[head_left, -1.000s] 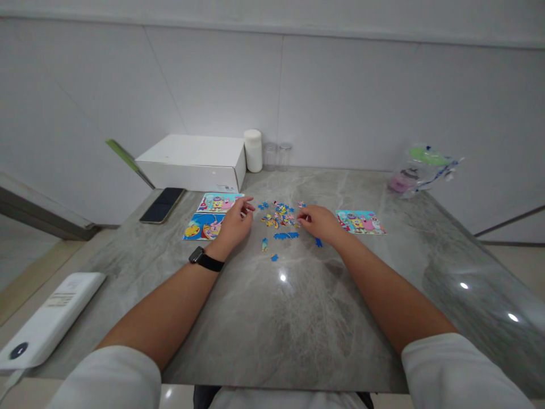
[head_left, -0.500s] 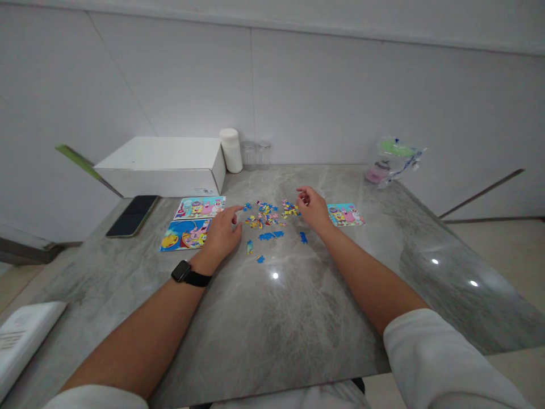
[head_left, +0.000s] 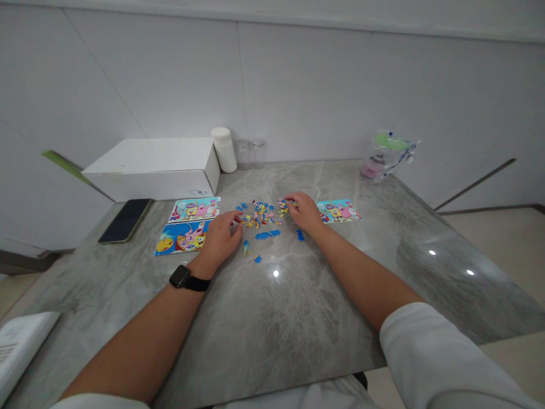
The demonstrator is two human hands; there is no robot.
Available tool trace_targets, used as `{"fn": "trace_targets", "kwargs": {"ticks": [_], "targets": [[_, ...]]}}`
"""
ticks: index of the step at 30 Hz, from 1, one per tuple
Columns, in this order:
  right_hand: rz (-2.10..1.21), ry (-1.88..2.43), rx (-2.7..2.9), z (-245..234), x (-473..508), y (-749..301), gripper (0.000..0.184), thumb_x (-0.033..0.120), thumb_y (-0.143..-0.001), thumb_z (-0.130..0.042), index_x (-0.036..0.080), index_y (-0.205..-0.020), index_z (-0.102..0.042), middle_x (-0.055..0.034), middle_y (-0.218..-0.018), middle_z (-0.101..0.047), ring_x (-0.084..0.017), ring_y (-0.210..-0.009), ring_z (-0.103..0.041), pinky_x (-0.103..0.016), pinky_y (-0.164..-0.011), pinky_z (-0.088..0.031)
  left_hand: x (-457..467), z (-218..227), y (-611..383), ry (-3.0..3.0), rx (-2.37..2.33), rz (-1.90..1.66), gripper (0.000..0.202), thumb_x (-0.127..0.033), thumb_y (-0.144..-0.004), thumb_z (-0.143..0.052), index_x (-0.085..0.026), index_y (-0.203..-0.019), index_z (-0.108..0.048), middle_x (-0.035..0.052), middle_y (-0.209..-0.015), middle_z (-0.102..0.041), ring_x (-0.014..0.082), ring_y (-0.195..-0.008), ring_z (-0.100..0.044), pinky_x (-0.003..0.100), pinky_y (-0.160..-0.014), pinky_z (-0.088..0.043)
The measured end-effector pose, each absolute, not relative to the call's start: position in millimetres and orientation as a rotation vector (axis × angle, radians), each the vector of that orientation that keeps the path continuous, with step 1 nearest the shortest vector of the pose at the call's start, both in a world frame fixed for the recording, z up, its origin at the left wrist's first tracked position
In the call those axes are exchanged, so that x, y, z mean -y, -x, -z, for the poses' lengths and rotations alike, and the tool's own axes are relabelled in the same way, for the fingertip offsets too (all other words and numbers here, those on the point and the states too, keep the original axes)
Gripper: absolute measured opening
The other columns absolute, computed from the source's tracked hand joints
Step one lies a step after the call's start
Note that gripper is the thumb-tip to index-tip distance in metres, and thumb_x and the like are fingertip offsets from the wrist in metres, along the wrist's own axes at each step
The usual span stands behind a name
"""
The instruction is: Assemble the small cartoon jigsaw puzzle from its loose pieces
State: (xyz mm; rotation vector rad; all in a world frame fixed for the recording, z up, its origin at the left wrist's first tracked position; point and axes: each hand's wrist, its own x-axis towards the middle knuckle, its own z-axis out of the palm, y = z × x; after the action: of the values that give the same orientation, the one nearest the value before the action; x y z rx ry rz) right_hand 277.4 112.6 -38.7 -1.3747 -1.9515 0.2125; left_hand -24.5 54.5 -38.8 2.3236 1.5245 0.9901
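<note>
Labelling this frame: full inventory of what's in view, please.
table: 1, grey marble, fills view
loose pieces: many, mostly blue and yellow, table centre between the hands
cards: 2, cartoon prints, left of pieces
card: 1, cartoon print, right of pieces
phone: 1, black, left
box: 1, white, back left
bottle: 1, white, beside box
jars: 2, clear, by wall
bag: 1, clear, back right
watch: 1, black, left wrist
left hand: at pieces, grip unclear
right hand: at pieces, grip unclear

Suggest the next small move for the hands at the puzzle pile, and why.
Probably: the right hand lifts one piece from the pile of loose puzzle pieces. Its fingertips already touch the pile's right edge, and the left hand rests at the left edge, apparently holding nothing.
</note>
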Motion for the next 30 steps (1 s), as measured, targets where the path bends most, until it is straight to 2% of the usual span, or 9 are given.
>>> {"fn": "trace_targets", "kwargs": {"ticks": [6, 12, 17, 24, 27, 30], "targets": [[-0.157, 1.500, 2.255, 20.5, -109.2, -257.7, 0.029, 0.027, -0.102, -0.055, 0.023, -0.123, -0.076, -0.0111, -0.129, -0.071, -0.027, -0.122, -0.061, -0.041, -0.109, -0.044, -57.1, 42.9, 24.6, -2.341, -1.510, -0.983, 0.038, -0.025, -0.095, -0.057, -0.019, -0.132, -0.065, 0.0083, -0.111, -0.076, 0.0254, -0.099, -0.068, 0.045, -0.097, -0.054], [-0.115, 1.537, 2.417, 20.7, -128.4, -227.5, 0.030, 0.034, -0.102, -0.061, 0.027, -0.127, -0.076, -0.0114, -0.130, -0.070, -0.030, -0.124, -0.059, -0.042, -0.108, -0.043, -58.3, 42.6, 25.7, -2.334, -1.513, -0.999, 0.039, -0.023, -0.094, -0.059, -0.020, -0.132, -0.066, 0.0077, -0.111, -0.076, 0.0250, -0.100, -0.068, 0.043, -0.098, -0.054], [-0.137, 1.609, 2.440, 22.4, -151.1, -210.2, 0.025, 0.037, -0.098, -0.068, 0.027, -0.118, -0.080, -0.0116, -0.126, -0.070, -0.030, -0.121, -0.060, -0.041, -0.103, -0.046, -58.8, 39.9, 24.4, -2.323, -1.518, -0.981, 0.040, -0.019, -0.092, -0.060, -0.020, -0.131, -0.066, 0.0078, -0.110, -0.076, 0.0257, -0.100, -0.068, 0.044, -0.097, -0.054], [-0.136, 1.722, 2.379, 20.2, -171.9, -218.8, 0.014, 0.029, -0.093, -0.071, 0.026, -0.100, -0.082, -0.0107, -0.116, -0.072, -0.027, -0.110, -0.064, -0.036, -0.094, -0.050, -64.4, 43.0, 22.9, -2.273, -1.491, -1.026, 0.042, -0.017, -0.093, -0.059, -0.021, -0.134, -0.065, 0.0064, -0.109, -0.076, 0.0250, -0.103, -0.069, 0.044, -0.099, -0.054], [-0.088, 1.691, 2.348, 18.5, -174.4, -221.6, 0.015, 0.027, -0.093, -0.068, 0.024, -0.100, -0.082, -0.0115, -0.112, -0.072, -0.027, -0.108, -0.064, -0.037, -0.095, -0.049, -64.9, 42.3, 22.1, -2.257, -1.471, -1.039, 0.041, -0.017, -0.092, -0.059, -0.021, -0.133, -0.065, 0.0061, -0.108, -0.076, 0.0248, -0.102, -0.069, 0.043, -0.099, -0.054], [-0.125, 1.480, 2.444, 18.7, -172.7, -217.6, 0.017, 0.028, -0.094, -0.069, 0.024, -0.105, -0.081, -0.0096, -0.116, -0.072, -0.025, -0.112, -0.063, -0.036, -0.101, -0.047, -63.9, 40.8, 21.2, -2.258, -1.459, -1.039, 0.041, -0.017, -0.093, -0.059, -0.021, -0.133, -0.065, 0.0065, -0.108, -0.076, 0.0251, -0.102, -0.068, 0.044, -0.099, -0.054]]}}
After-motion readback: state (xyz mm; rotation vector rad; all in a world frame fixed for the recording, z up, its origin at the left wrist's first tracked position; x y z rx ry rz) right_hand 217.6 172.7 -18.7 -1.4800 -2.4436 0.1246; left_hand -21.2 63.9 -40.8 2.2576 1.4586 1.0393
